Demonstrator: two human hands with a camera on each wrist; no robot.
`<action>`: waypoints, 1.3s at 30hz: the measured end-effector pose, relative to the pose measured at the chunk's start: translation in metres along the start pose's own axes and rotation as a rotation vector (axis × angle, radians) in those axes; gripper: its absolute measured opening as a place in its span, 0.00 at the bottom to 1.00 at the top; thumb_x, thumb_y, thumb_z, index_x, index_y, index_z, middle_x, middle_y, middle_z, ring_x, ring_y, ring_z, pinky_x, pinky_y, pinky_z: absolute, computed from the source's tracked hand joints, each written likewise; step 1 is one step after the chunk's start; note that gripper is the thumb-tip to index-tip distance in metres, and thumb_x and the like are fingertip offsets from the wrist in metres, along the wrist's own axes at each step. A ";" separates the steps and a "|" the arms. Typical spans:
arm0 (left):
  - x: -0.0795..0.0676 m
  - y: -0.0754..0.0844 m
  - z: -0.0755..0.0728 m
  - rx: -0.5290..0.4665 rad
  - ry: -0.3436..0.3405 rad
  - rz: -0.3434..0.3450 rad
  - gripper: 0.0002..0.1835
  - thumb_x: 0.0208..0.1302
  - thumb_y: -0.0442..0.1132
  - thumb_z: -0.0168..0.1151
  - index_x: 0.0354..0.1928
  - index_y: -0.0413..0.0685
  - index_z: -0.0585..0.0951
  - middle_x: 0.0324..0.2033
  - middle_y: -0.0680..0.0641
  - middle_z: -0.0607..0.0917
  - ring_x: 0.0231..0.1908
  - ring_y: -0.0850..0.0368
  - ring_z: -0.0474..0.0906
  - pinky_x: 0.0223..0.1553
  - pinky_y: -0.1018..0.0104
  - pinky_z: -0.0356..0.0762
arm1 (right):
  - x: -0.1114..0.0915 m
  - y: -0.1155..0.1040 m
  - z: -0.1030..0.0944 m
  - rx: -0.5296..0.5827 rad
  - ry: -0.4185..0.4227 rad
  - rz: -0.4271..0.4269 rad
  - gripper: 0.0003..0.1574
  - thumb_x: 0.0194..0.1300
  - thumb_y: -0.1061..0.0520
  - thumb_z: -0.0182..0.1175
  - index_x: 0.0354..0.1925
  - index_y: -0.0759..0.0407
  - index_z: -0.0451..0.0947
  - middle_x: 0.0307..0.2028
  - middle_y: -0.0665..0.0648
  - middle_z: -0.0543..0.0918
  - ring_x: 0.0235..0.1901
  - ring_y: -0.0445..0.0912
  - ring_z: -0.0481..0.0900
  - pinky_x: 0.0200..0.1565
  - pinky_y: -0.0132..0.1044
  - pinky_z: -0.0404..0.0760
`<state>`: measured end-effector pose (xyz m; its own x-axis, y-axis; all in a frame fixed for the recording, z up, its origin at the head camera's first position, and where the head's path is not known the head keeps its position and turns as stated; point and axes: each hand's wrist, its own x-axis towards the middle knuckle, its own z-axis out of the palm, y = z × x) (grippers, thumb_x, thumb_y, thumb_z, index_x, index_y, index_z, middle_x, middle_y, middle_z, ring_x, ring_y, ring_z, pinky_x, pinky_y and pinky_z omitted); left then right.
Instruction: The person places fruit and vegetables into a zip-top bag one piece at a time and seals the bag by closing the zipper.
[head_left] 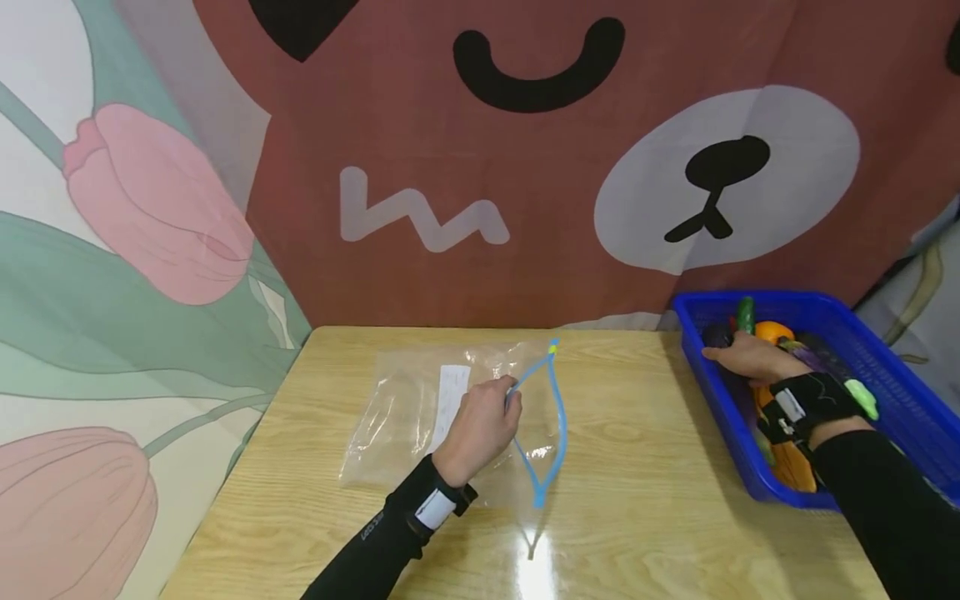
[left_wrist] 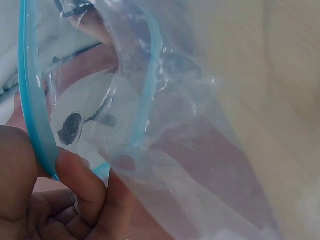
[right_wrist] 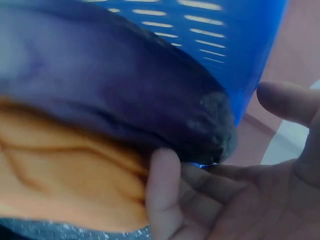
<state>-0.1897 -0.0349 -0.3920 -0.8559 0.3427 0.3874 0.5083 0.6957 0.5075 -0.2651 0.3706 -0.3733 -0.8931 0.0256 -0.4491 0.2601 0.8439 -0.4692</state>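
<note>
Head view, read as a dial: at nine o'clock hangs a flower-printed cloth [head_left: 157, 208]; near six, a clear bag [head_left: 393, 425] lies on the wooden bench [head_left: 630, 467], a white label [head_left: 452, 396] on or under its film. Over it the left hand [head_left: 480, 429] pinches one lip of the mouth, whose blue zip edge [head_left: 561, 417] gapes toward three o'clock. The film should be light, limp and slippery, so that firmer edge looks the best hold. Just below three o'clock the right hand [head_left: 753, 358] is inside the blue basket [head_left: 911, 408], which spreads toward four. By the right wrist view its thumb stands away and its fingers are loose, one touching the blunt end of a dark purple eggplant [right_wrist: 125, 75], beside a tan creased piece [right_wrist: 65, 170]. The eggplant looks smooth and firm, perhaps a light imitation; its thick middle would grip better than the tip. A green vegetable [head_left: 745, 317] sits at that hand's twelve o'clock, an orange round one [head_left: 771, 332] at its one o'clock.
</note>
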 end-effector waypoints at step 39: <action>0.006 0.008 -0.015 -0.129 0.031 -0.089 0.14 0.65 0.33 0.52 0.49 0.36 0.80 0.12 0.56 0.70 0.11 0.65 0.64 0.15 0.70 0.63 | -0.109 -0.041 -0.026 0.112 0.563 -0.212 0.56 0.69 0.37 0.44 0.66 0.80 0.31 0.49 0.86 0.56 0.49 0.76 0.58 0.42 0.65 0.62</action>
<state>-0.1892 -0.0371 -0.3743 -0.8955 0.2625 0.3594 0.4407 0.6352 0.6343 -0.1876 0.3468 -0.2856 -0.9785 0.1681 0.1193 0.0650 0.8007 -0.5955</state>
